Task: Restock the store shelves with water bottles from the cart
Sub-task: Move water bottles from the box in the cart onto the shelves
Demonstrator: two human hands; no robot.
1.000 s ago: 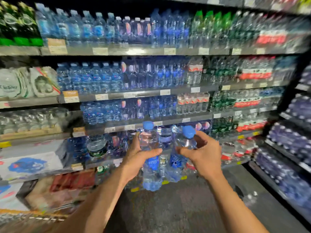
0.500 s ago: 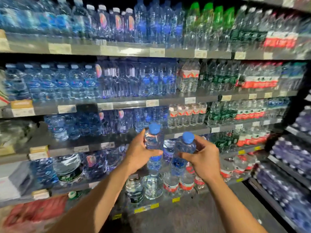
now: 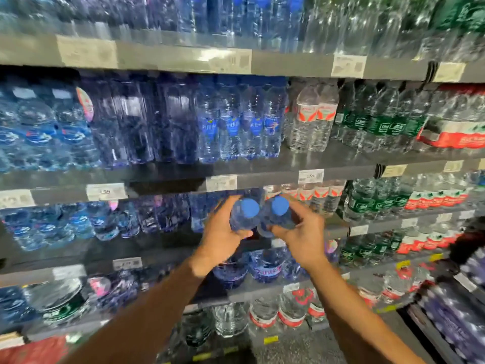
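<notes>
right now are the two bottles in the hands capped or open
Capped. The left bottle in the left hand and the right bottle in the right hand each show a blue cap.

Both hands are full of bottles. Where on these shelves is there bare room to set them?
Bare shelf shows ahead of the left hand and right hand, left of the blue-capped bottles, under the 1.59 tag. The rows above and the green-labelled bottles rightward are packed.

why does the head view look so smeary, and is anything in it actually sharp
Head view: motion blur smears the top shelf bottles and price tags; the middle blue-label bottles are fairly sharp, as are the blue caps in the left hand and right hand; wide-angle bending tilts the shelves; corners fall dark.
</notes>
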